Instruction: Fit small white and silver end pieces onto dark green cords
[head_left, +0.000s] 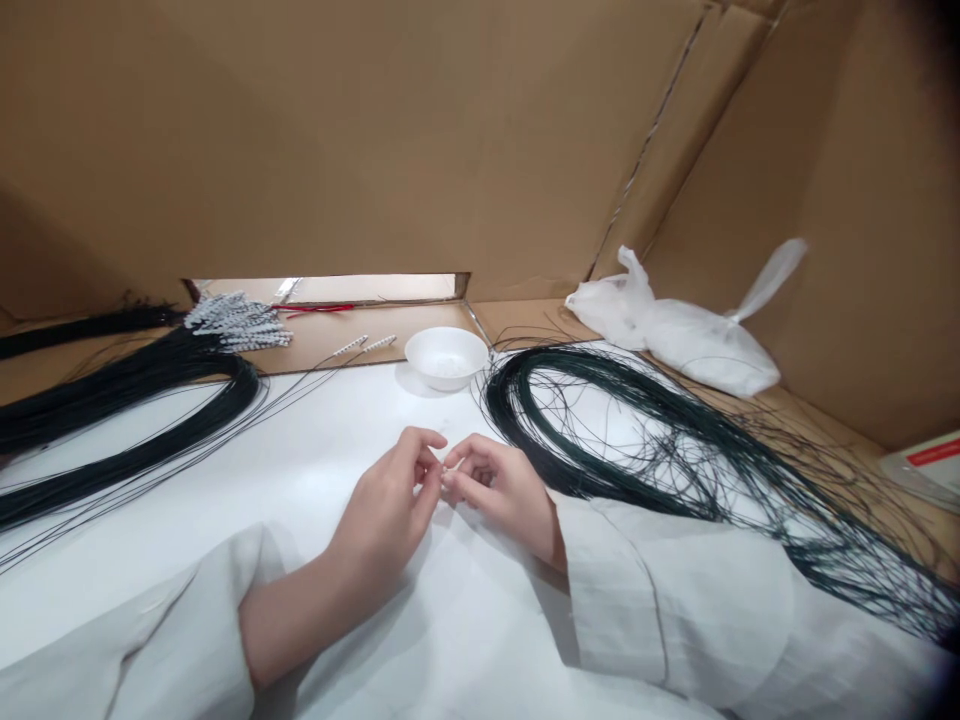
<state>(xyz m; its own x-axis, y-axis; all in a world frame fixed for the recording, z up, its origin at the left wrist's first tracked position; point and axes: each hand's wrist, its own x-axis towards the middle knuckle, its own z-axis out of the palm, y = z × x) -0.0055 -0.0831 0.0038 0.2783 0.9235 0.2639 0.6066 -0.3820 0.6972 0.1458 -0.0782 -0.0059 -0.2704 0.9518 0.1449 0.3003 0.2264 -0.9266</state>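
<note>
My left hand and my right hand meet above the white table surface. Both are closed in a pinch, fingertips almost touching. Whatever lies between the fingertips is too small or too hidden to name. Just beyond them stands a white bowl; its inside looks white and I cannot make out any contents. On the right, beside my right hand, lies a loose coil of dark green wire. Two thin wires with white beaded-looking tips rest to the left of the bowl.
At left, a thick bundle of dark wires ends in many white and grey tips. Cardboard walls enclose the back and right. White plastic bags lie at back right. A red strip lies near the wall's slot.
</note>
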